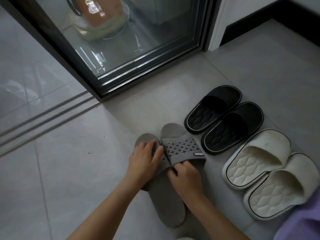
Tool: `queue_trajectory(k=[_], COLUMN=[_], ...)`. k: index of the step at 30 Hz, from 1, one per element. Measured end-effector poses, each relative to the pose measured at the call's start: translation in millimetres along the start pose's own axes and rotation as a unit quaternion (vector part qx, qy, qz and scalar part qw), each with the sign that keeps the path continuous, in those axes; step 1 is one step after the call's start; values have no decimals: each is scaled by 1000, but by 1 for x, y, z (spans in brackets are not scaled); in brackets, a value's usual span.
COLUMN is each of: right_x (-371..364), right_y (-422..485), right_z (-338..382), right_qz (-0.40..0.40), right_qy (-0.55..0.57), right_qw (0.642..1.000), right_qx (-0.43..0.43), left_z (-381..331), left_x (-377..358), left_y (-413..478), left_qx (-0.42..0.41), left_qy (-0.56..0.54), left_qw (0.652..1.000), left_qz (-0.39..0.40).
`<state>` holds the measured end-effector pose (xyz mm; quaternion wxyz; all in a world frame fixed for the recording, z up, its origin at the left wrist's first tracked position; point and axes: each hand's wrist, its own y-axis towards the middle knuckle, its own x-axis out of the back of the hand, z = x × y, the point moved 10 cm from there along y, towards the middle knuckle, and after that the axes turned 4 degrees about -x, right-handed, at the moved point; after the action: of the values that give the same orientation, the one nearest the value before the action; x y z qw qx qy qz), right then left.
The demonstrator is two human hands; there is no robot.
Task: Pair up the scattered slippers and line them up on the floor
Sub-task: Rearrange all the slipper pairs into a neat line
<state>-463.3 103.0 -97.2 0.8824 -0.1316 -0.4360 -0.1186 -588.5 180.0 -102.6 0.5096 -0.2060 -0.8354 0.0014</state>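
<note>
Two grey slippers [173,153] lie mid-floor, left of the black pair [225,118]; strap label unreadable. Left hand [143,161] rests flat on one; right hand [187,177] grips the other's strap.

Head view, tiled floor [86,170] beside a dark-framed glass door [121,49]; two grey slippers [181,148] lie side by side, touching; left hand [143,161] rests on the left slipper's strap, fingers extended; right hand [186,175] grips the rear edge of the right slipper's strap; black pair [225,118] just right of them; white pair [265,172] beyond, each pair aligned.
</note>
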Motion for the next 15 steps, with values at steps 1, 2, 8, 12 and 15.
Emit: queue_trajectory(k=[1, 2, 8, 12, 15], right_x=[11, 23, 107, 175, 234], right_y=[3, 6, 20, 3, -25], right_z=[1, 1, -48, -116, -168], right_qz=[-17, -35, -127, -195, -233], right_qy=[9, 21, 70, 69, 36], right_qw=[1000, 999, 985, 962, 945], right_qx=[1, -1, -95, -177, -228], left_z=[-6, -15, -122, -220, -301], left_x=[10, 20, 17, -27, -59], left_y=[5, 10, 48, 57, 43], left_qx=[-9, -24, -153, -258, -343], left_qy=[-32, -49, 10, 9, -22], left_qw=[999, 997, 987, 966, 936], left_qz=[-26, -47, -41, 28, 83])
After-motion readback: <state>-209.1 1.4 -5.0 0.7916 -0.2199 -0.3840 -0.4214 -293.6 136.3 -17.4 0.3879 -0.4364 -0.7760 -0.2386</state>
